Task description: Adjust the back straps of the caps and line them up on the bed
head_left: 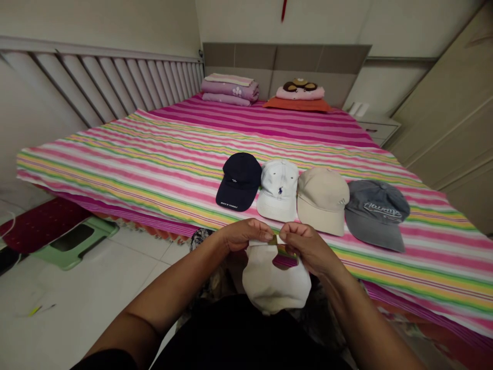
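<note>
1. Nearest, at the bottom of the view: dark clothing on the person's torso, with two bare forearms reaching forward from it.
2. Just ahead of the torso, in the air between both hands: a white cotton baseball cap, its crown hanging below the hands and the rounded gap at its back showing stripes through it.
3. Left hand: narrow pinch, fingers and thumb closed on the thin white back strap of that cap.
4. Right hand: narrow pinch on the same strap, close beside the left hand, with a small brass-coloured buckle between them.
5. Just beyond the hands, in a side-by-side row on the bed: a navy baseball cap, a white cap with a navy embroidered logo, a beige cap and a faded grey cap with pale lettering.
6. Under the row: a bed with a pink, yellow, green and white striped bedspread.
7. Off to the left, low down: white floor tiles, a dark red mat and a pale green plastic stool.
8. Farthest: folded purple bedding, a pink pillow on an orange cushion, and a grey-brown panelled headboard.
</note>
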A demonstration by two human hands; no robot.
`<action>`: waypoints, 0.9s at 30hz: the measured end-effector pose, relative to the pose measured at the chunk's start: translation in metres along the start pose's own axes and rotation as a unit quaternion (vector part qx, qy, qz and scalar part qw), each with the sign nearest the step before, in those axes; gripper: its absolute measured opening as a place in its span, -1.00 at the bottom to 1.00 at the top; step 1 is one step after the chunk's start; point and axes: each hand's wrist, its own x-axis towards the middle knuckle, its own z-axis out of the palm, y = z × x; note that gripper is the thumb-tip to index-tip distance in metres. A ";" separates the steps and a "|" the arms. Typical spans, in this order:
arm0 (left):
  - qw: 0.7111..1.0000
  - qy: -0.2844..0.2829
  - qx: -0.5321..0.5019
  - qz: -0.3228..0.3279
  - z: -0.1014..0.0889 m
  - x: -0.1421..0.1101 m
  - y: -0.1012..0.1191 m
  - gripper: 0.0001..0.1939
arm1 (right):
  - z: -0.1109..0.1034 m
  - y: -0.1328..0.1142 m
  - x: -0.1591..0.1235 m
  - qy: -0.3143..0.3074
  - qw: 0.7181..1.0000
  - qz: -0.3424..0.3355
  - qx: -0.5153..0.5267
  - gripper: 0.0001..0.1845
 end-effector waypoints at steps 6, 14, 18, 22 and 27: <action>1.000 -0.003 -0.003 0.025 -0.001 0.000 -0.001 -0.71 | -0.004 0.002 0.003 -0.014 0.999 0.004 0.033 -0.81; 0.996 0.001 -0.069 0.064 -0.008 -0.005 0.017 -0.72 | -0.037 0.004 0.011 -0.165 0.979 0.096 0.069 -0.66; 0.996 -0.029 -0.065 0.059 -0.009 -0.010 0.028 -0.71 | -0.040 -0.001 0.010 -0.142 0.977 0.054 0.151 -0.71; 0.992 -0.100 -0.056 0.049 -0.008 -0.018 0.042 -0.64 | -0.032 -0.020 0.001 -0.168 0.962 -0.022 0.212 -0.73; 0.992 -0.093 -0.051 0.073 -0.008 -0.023 0.037 -0.71 | -0.020 -0.051 -0.006 -0.188 0.939 -0.087 0.273 -0.75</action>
